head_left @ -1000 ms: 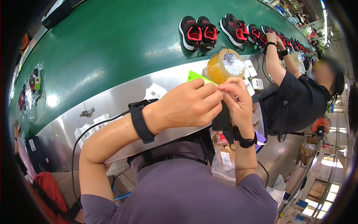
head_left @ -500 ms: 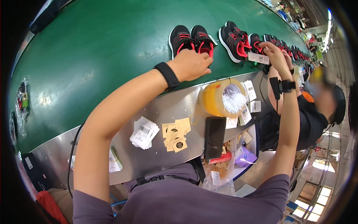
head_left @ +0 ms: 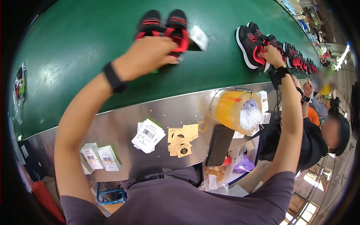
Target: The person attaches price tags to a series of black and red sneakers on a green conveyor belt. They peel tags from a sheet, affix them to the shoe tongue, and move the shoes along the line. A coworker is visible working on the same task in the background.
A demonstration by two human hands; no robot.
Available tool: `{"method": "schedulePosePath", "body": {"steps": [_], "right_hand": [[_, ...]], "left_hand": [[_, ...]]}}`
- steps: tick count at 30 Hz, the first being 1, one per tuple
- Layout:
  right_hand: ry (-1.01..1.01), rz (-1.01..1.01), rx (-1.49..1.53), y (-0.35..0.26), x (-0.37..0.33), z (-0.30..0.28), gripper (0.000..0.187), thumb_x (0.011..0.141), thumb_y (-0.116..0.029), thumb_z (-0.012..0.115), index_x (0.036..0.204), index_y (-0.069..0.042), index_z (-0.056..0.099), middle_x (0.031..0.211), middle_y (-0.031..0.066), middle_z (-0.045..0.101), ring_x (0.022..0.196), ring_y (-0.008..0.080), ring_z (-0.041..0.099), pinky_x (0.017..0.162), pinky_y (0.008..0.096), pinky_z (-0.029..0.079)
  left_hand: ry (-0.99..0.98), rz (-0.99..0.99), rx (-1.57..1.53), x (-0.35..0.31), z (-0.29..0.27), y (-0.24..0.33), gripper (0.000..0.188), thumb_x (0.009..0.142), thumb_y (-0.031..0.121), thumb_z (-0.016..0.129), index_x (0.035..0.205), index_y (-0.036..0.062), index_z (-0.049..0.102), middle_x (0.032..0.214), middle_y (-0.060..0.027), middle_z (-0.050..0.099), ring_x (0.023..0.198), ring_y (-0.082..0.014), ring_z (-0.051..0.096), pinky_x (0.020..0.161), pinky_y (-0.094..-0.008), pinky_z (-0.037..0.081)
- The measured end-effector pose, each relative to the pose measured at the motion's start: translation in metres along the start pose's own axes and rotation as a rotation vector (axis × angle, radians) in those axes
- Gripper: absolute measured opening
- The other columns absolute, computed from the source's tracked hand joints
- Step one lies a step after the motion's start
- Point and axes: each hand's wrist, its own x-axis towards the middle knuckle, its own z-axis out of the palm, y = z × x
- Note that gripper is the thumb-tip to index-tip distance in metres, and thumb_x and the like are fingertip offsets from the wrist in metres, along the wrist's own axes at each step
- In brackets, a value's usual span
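My left hand is closed at the heels of a pair of black sneakers with red lining, out over the green table. These shoes are blurred by motion, and a white tag hangs at their right side. My right hand is closed at the heel of another black and red sneaker with a white sole, one of a pair on the table at the right. The fingertips of both hands are partly hidden in the shoe openings.
A row of similar sneakers runs off to the right. On the metal ledge lie white labels, tan cards, banded label stacks, a dark phone and a yellow tub. A co-worker sits at the right.
My left hand has carried its pair of sneakers leftward and farther out. My right hand has moved from beside a white tag to the heel of the sneaker at the right. The view has shifted slightly.
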Motion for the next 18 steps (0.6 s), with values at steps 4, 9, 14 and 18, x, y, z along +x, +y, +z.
{"method": "schedulePosePath", "body": {"steps": [4, 9, 14, 18], "right_hand": [[-0.098, -0.329, 0.167, -0.104, -0.002, -0.014, 0.042, 0.076, -0.039, 0.066, 0.068, 0.002, 0.063, 0.062, 0.0163, 0.057, 0.06, 0.0306, 0.058, 0.06, 0.0409, 0.043], [-0.237, -0.398, 0.099, -0.219, -0.03, -0.028, 0.045, 0.085, -0.039, 0.057, 0.079, 0.005, 0.063, 0.071, 0.0167, 0.061, 0.066, 0.0261, 0.058, 0.064, 0.0381, 0.045], [-0.202, -0.643, 0.489, -0.202, -0.041, -0.03, 0.027, 0.089, -0.015, 0.047, 0.108, -0.003, 0.063, 0.089, 0.0104, 0.064, 0.081, 0.0193, 0.058, 0.075, 0.0305, 0.045], [-0.031, -0.592, 0.529, -0.178, -0.047, -0.054, 0.036, 0.086, -0.006, 0.045, 0.119, -0.011, 0.06, 0.084, 0.0063, 0.064, 0.078, 0.0157, 0.059, 0.071, 0.029, 0.046]], "left_hand": [[0.077, -0.288, 0.143, -0.08, -0.047, -0.045, 0.029, 0.08, 0.023, 0.069, 0.099, 0.0017, 0.062, 0.093, -0.0112, 0.063, 0.084, -0.0309, 0.06, 0.073, -0.0361, 0.047], [0.144, -0.43, 0.37, -0.106, -0.094, -0.036, 0.027, 0.08, 0.024, 0.068, 0.098, 0.0043, 0.063, 0.092, -0.0087, 0.065, 0.08, -0.0273, 0.061, 0.07, -0.0332, 0.048], [0.187, -0.31, 0.036, -0.039, -0.086, -0.011, 0.021, 0.083, 0.022, 0.065, 0.088, 0.0014, 0.064, 0.081, -0.0089, 0.064, 0.07, -0.0246, 0.058, 0.065, -0.0307, 0.046], [0.305, 0.044, -0.136, 0.057, -0.033, -0.021, 0.017, 0.082, 0.021, 0.064, 0.087, 0.0048, 0.068, 0.083, -0.0115, 0.067, 0.074, -0.0273, 0.063, 0.067, -0.0356, 0.05]]}}
